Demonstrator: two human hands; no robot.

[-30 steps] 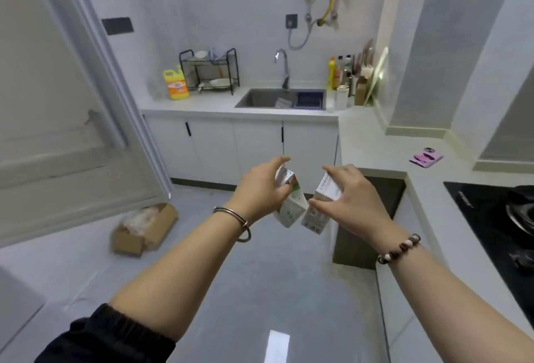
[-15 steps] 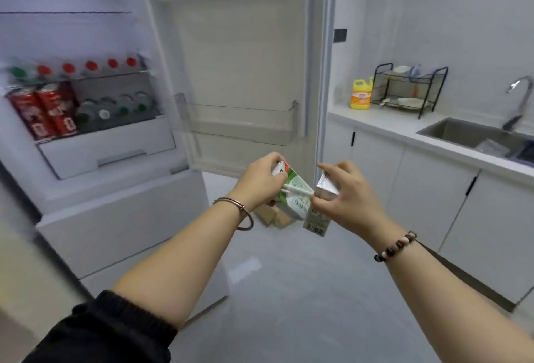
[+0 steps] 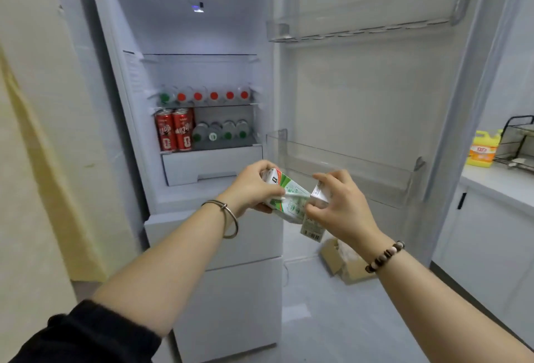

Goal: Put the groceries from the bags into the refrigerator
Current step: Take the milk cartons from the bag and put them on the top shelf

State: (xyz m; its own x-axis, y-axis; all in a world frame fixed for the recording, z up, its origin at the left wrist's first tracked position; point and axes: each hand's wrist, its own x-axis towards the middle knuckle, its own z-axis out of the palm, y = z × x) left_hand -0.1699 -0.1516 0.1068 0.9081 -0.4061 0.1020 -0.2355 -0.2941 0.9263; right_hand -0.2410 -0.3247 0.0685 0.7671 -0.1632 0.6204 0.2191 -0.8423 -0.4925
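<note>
While fridge stands w/ door open, red cans sit on lower shelf; L hand grips green-white carton, R hand grips second carton, touching, in front of door bin.

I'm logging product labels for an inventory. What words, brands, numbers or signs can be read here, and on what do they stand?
No text can be read for certain.
Red cans: white characters, too blurred.
Green-and-white carton in the left hand: printing blurred.
Second carton in the right hand: a barcode, digits too small.
Yellow bottle: red label mark, unreadable.
Sticker on the refrigerator's inner wall: print too small.
</note>
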